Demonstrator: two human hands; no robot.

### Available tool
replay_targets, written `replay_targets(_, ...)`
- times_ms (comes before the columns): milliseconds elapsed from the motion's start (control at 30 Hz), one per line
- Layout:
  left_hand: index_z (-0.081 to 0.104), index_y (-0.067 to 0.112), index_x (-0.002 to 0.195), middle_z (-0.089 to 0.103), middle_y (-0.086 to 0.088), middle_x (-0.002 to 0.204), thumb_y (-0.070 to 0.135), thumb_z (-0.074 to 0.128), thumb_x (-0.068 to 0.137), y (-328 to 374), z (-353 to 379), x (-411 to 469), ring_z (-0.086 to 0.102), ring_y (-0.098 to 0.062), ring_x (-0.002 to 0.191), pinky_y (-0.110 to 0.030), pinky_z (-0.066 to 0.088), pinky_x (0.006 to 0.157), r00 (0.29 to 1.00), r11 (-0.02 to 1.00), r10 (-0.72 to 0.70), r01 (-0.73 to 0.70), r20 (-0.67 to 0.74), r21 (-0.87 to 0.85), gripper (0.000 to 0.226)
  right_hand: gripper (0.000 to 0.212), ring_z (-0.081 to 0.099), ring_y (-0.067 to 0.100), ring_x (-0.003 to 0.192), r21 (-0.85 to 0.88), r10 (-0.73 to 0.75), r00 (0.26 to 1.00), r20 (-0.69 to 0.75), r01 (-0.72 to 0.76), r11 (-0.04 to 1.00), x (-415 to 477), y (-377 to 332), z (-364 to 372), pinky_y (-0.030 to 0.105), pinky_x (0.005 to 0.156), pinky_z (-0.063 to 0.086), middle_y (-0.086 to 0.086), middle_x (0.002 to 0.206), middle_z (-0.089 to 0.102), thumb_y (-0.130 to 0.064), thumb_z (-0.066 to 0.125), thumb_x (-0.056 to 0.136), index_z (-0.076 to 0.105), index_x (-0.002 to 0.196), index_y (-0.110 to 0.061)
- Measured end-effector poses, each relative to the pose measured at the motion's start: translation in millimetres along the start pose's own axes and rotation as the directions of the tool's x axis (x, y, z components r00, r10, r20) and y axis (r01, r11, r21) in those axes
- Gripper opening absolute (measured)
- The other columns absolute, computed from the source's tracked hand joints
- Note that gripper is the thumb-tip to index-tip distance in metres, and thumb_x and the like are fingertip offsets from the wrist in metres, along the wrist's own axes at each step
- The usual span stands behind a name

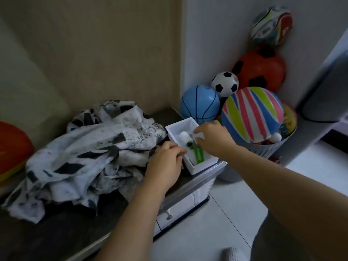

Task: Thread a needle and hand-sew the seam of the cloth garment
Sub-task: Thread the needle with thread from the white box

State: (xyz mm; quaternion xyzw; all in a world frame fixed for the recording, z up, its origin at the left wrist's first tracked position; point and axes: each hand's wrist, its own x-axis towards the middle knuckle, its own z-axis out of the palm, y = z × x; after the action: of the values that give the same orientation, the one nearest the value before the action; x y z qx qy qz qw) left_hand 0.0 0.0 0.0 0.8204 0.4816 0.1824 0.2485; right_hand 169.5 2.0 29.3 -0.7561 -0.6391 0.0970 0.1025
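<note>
Dark worktop [56,238]: crumpled, seemingly ink-blotched white garment [90,157]

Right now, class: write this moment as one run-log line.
stage: fetching supplies | left hand: holds white box rim | right hand: inside box, grip unclear | green scissors: in box | cloth: heaped beside box

Around white box [202,167]: hemmed at 9 o'clock by heaped patterned cloth [94,151], at 1–3 o'clock by blue ball [200,104] and striped ball [252,113], at 12 by wall [113,53]. Open overhead; bare dark countertop [66,232] toward 7 o'clock.
</note>
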Motion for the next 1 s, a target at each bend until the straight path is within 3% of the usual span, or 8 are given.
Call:
replay_targets(200, 0.061, 0.026, 0.123, 0.047, 0.006, 0.126, 0.022, 0.052, 0.096, -10.1, 4.3, 8.6, 0.049, -0.014, 0.114, -0.036, 0.045, 0.097, 1.0, 0.999, -0.006, 0.006, 0.011, -0.037, 0.028, 0.049, 0.027, 0.025, 0.136, -0.275, -0.072, 0.995, 0.063, 0.087, 0.958, 34.4, -7.1, 26.2, 0.049, 0.115, 0.0, 0.006, 0.132, 0.053, -0.05, 0.047, 0.091, 0.044, 0.135, -0.027)
replay_targets(367, 0.055, 0.031, 0.123, 0.046, 0.007, 0.124, 0.025, 0.051, 0.096, -10.5, 1.3, 9.9, 0.048, -0.014, 0.114, -0.037, 0.045, 0.095, 0.999, 1.0, -0.017, 0.016, 0.047, 0.022, 0.028, 0.057, 0.028, 0.025, 0.136, -0.333, -0.085, 0.996, 0.03, 0.09, 0.939, 38.5, -11.7, 35.4, 0.052, 0.113, -0.008, 0.007, 0.131, 0.053, -0.059, 0.053, 0.084, 0.049, 0.13, -0.025)
replay_targets(467, 0.05, 0.031, 0.124, 0.046, 0.006, 0.124, 0.028, 0.051, 0.095, -9.4, 0.6, 7.1, 0.048, -0.017, 0.114, -0.037, 0.045, 0.093, 0.998, 0.996, -0.012, 0.007, 0.06, 0.085, 0.029, 0.05, 0.033, 0.021, 0.131, -0.16, -0.048, 0.998, -0.037, 0.042, 0.986, 35.9, -9.3, 27.7, 0.05, 0.115, -0.004, 0.001, 0.117, 0.061, -0.052, 0.058, 0.082, 0.053, 0.124, -0.026)
replay_targets(533, 0.049, 0.03, 0.123, 0.047, 0.004, 0.124, 0.029, 0.052, 0.095, -9.0, -0.2, 5.7, 0.048, -0.019, 0.114, -0.038, 0.045, 0.093, 0.998, 0.994, -0.024, 0.018, 0.053, 0.108, 0.028, 0.046, 0.039, 0.021, 0.124, 0.021, 0.011, 0.995, -0.097, -0.009, 1.0, 31.9, -4.8, 16.1, 0.05, 0.116, 0.011, -0.002, 0.111, 0.062, -0.046, 0.06, 0.082, 0.053, 0.123, -0.027)
replay_targets(633, 0.05, 0.029, 0.119, 0.046, 0.004, 0.123, 0.027, 0.05, 0.095, -7.5, -2.5, 4.6, 0.047, -0.019, 0.114, -0.039, 0.045, 0.094, 0.998, 0.988, -0.044, 0.036, 0.045, 0.149, 0.024, 0.045, 0.055, 0.015, 0.101, 0.375, 0.092, 0.991, -0.098, -0.048, 0.926, 22.4, 1.7, -7.7, 0.036, 0.086, 0.049, -0.003, 0.108, 0.062, -0.037, 0.063, 0.084, 0.052, 0.125, -0.023)
replay_targets(733, 0.053, 0.03, 0.118, 0.045, 0.005, 0.122, 0.024, 0.047, 0.096, -4.8, -3.7, 5.1, 0.046, -0.017, 0.113, -0.037, 0.045, 0.094, 0.997, 0.99, -0.069, 0.064, 0.037, 0.123, 0.023, 0.044, 0.057, 0.008, 0.09, 0.493, 0.051, 0.997, -0.059, -0.015, 0.87, 12.9, 6.2, -24.2, 0.015, 0.065, 0.042, -0.005, 0.105, 0.061, -0.032, 0.064, 0.085, 0.052, 0.126, -0.02)
replay_targets(900, 0.065, 0.022, 0.109, 0.051, 0.002, 0.117, 0.03, 0.046, 0.099, 5.2, 2.2, 11.8, 0.054, -0.015, 0.101, -0.031, 0.046, 0.088, 0.989, 0.98, -0.149, 0.144, -0.021, -0.138, 0.023, 0.039, 0.058, 0.007, 0.093, 0.533, -0.026, 1.0, 0.011, 0.016, 0.846, 3.7, -0.2, -33.5, 0.018, 0.075, 0.044, -0.008, 0.105, 0.059, -0.029, 0.068, 0.084, 0.053, 0.118, -0.02)
replay_targets(1000, 0.062, 0.022, 0.088, 0.061, 0.005, 0.097, 0.041, 0.044, 0.098, 21.0, -9.6, 13.7, 0.056, -0.008, 0.084, -0.024, 0.044, 0.074, 0.976, 0.771, -0.216, 0.182, 0.018, -0.611, 0.028, 0.032, 0.061, 0.005, 0.09, 0.534, -0.079, 0.996, 0.045, 0.043, 0.845, 3.5, -5.6, -34.9, 0.017, 0.076, 0.048, -0.011, 0.102, 0.06, -0.028, 0.07, 0.082, 0.053, 0.109, -0.023)
